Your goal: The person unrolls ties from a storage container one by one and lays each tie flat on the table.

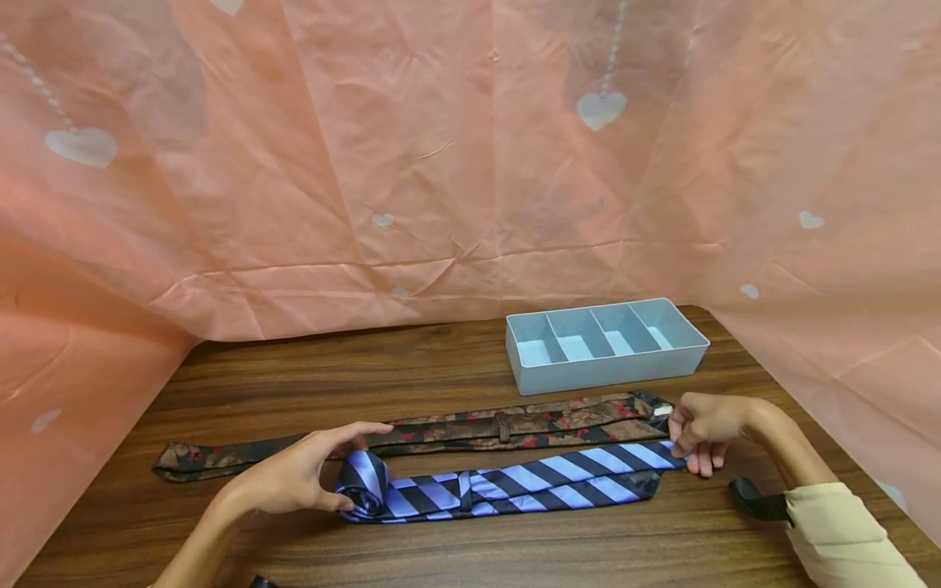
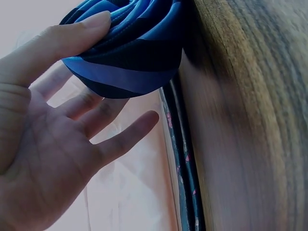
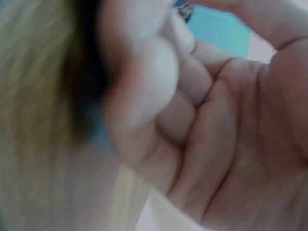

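A blue and black striped necktie (image 1: 544, 486) lies across the table, its left end wound into a roll (image 2: 130, 57). My left hand (image 1: 287, 474) holds that roll between thumb and fingers; the left wrist view shows the thumb pressed on the coiled side. At the tie's other end, my right hand (image 1: 709, 429) pinches the narrow blade near its tip. The wide blade's dark-lined point lies just below it. Behind runs a brown floral necktie (image 1: 470, 429), stretched out flat, its right end close to my right fingers. In the right wrist view the right hand's fingers (image 3: 144, 86) are curled and blurred.
A pale blue tray (image 1: 610, 376) with several compartments stands at the back right of the wooden table (image 1: 353, 359). Pink cloth (image 1: 441, 163) with white hearts hangs around the back and sides. A black strap (image 1: 757, 500) is at the right wrist.
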`<state>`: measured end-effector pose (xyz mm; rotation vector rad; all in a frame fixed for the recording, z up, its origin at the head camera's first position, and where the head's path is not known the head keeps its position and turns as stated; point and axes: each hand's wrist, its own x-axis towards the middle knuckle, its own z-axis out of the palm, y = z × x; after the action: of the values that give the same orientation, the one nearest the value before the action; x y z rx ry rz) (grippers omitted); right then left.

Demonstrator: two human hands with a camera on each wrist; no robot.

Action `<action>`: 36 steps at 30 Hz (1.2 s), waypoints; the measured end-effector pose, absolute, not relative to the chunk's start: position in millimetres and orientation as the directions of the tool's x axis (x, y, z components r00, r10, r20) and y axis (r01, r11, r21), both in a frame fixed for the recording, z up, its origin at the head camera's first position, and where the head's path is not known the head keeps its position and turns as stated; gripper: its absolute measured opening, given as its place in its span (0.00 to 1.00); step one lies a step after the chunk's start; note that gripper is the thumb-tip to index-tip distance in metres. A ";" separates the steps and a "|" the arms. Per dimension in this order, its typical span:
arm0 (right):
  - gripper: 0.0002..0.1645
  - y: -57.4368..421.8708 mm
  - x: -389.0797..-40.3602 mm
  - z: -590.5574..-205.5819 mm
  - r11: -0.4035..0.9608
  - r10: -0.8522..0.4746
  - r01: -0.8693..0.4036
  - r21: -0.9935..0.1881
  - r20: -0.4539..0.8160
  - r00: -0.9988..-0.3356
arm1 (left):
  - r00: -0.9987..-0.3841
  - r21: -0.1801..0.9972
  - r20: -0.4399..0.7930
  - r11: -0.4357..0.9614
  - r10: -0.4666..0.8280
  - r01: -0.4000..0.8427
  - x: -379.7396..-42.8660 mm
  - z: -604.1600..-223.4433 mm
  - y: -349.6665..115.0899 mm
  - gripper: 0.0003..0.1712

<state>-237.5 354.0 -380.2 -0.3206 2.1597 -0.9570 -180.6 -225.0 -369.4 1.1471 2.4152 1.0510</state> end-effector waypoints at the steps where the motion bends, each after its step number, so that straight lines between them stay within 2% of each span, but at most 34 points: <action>1: 0.05 355.8 -236.8 -381.7 0.677 -0.506 0.053 -0.734 -0.516 -0.691 | -0.650 0.709 0.066 0.422 0.757 0.565 -180.7 -369.3 -224.6 0.51; 6: 0.06 363.0 -233.8 -388.1 0.603 -0.598 -0.024 -0.798 -0.432 -0.676 | -0.652 0.695 0.072 0.431 0.754 0.575 -180.6 -368.6 -225.0 0.50; 11: 0.06 366.4 -233.7 -391.4 0.569 -0.635 -0.070 -0.819 -0.383 -0.671 | -0.671 0.689 0.065 0.453 0.739 0.566 -179.5 -366.5 -227.1 0.49; 30: 0.05 366.7 -235.4 -394.0 0.573 -0.614 -0.037 -0.819 -0.399 -0.681 | -0.704 0.619 0.006 0.551 0.710 0.560 -177.2 -373.7 -225.0 0.53; 36: 0.05 366.0 -235.1 -394.3 0.575 -0.609 -0.037 -0.818 -0.397 -0.687 | -0.679 0.662 0.061 0.479 0.732 0.576 -177.8 -377.1 -224.5 0.49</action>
<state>-235.1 366.0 -394.3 -0.5128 2.1272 -1.0834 -177.8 -224.5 -377.1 1.1237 2.4968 0.9853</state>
